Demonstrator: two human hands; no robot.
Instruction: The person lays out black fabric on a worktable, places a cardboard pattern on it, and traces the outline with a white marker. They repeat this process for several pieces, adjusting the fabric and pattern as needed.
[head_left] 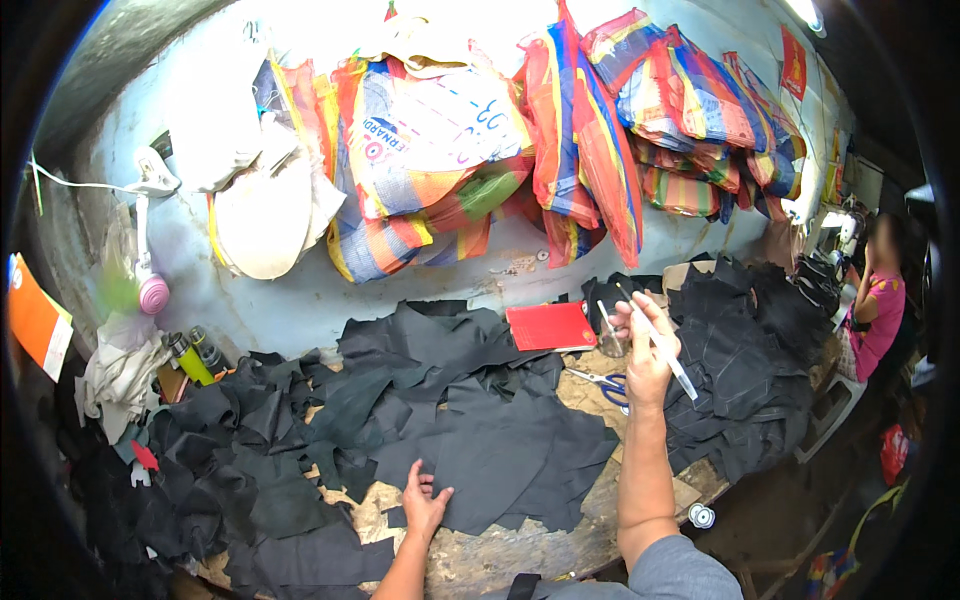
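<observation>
My left hand (425, 500) rests open at the near edge of a stack of black, leather-like sheets (490, 455), its fingers apart and touching the edge. Raised above the table's right part, my right hand (648, 350) is closed around a slim white pen (662, 348) with a pale, see-through lower end. The pen slants from upper left to lower right. Just left of that hand stands a small glass jar (611, 346) with a white stick in it, partly hidden by my fingers. Blue-handled scissors (606, 384) lie beside my right wrist.
A red notebook (548, 328) lies near the wall. Black scraps (270, 490) pile up at left, with another black stack (745, 370) at right. Striped mesh bags (440, 150) hang overhead. A green bottle (190, 358) stands far left. A person in pink (882, 310) sits at far right.
</observation>
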